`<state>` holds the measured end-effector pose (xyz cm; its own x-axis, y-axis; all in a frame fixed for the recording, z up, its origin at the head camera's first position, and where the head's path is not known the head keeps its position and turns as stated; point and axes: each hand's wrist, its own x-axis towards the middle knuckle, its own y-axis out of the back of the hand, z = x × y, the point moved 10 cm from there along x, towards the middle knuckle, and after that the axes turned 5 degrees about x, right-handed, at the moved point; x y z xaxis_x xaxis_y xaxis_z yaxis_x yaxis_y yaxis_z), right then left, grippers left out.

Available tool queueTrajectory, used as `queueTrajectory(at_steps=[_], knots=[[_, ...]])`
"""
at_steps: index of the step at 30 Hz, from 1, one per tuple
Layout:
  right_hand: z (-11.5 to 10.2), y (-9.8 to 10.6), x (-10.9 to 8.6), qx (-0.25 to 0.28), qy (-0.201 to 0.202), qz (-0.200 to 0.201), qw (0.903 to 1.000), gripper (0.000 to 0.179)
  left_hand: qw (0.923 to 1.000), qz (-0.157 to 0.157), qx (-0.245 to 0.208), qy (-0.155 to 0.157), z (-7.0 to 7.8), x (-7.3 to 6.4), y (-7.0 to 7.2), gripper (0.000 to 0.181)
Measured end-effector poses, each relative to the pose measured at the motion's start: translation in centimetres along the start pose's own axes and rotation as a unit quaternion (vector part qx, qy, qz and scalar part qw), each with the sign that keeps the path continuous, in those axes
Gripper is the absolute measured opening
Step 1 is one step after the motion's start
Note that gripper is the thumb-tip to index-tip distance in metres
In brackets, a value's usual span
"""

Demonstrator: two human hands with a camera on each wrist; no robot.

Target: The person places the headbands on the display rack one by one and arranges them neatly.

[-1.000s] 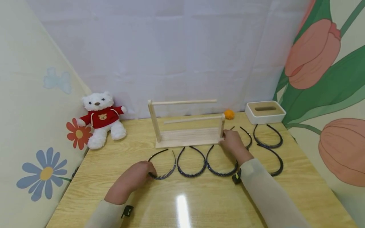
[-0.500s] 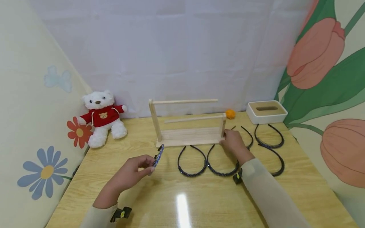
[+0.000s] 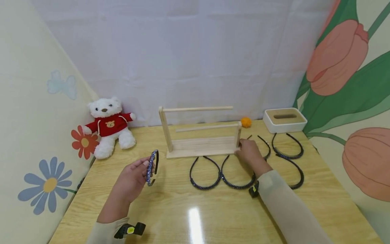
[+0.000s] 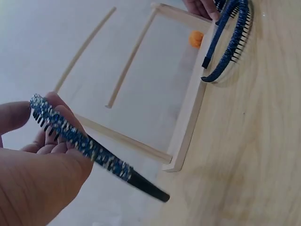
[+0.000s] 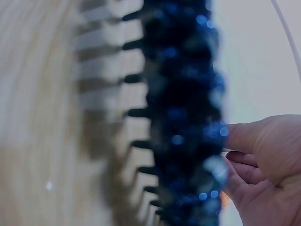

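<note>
Blue-beaded toothed headband (image 3: 151,167) held off the wooden table (image 3: 213,217) by left hand (image 3: 132,181), fingers curled round its arc, thumb on the near side; band upright and edge-on in head view, at about 8 o'clock from the wooden two-rail rack (image 3: 201,135). Same grasp noted in left wrist view: headband (image 4: 89,146) crossing the fingertips (image 4: 51,141), beads up, teeth toward the palm, black tip free.

Right hand (image 3: 250,152) resting against the rack's right post at base level, about 4 o'clock of the rack; fingers bent onto the wood. Whether gripping or merely pressing, cannot tell. Right wrist view mostly filled by a blurred beaded headband (image 5: 183,117) close to the lens, hand (image 5: 263,165) behind it.

Remaining headbands flat on the table: two (image 3: 204,184) (image 3: 236,184) side by side at 6 o'clock of the rack, three more (image 3: 287,154) at 3 to 4 o'clock.

White teddy bear in red hoodie (image 3: 108,127) at 9 o'clock, seated near the wall. Orange pompom (image 3: 245,122) at 2 o'clock, white tissue box with wooden lid (image 3: 284,119) just beyond it.
</note>
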<state>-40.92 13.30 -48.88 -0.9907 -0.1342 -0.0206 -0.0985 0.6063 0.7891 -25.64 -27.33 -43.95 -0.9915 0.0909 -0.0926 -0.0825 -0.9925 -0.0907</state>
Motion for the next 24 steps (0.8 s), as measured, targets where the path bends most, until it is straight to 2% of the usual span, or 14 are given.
queueTrajectory(at_steps=[3, 6, 11, 15, 19, 24], knots=[[0.0, 0.1, 0.0, -0.002, 0.002, 0.002, 1.0000, 0.039, 0.9994, 0.007, -0.031, -0.015, 0.7, -0.1, 0.3, 0.026], [0.0, 0.1, 0.0, -0.003, 0.006, 0.004, 1.0000, 0.038, 0.9967, 0.005, -0.068, -0.044, 1.8, -0.2, 0.4, 0.027], [-0.1, 0.1, 0.0, -0.003, 0.007, 0.005, 1.0000, 0.039, 0.9874, 0.005, -0.135, -0.083, 4.0, -0.2, 0.7, 0.029], [-0.2, 0.2, -0.1, -0.003, 0.009, 0.003, 0.9999, 0.038, 0.9796, 0.015, -0.178, -0.093, 5.9, 0.0, 1.1, 0.028], [-0.2, 0.1, -0.1, -0.004, 0.010, 0.003, 0.9999, 0.038, 0.9755, 0.033, -0.193, -0.100, 8.2, 0.6, 1.5, 0.025], [-0.2, 0.1, -0.1, -0.005, 0.007, 0.001, 1.0000, 0.039, 0.9674, 0.061, -0.213, -0.123, 12.0, 1.1, 1.5, 0.023]])
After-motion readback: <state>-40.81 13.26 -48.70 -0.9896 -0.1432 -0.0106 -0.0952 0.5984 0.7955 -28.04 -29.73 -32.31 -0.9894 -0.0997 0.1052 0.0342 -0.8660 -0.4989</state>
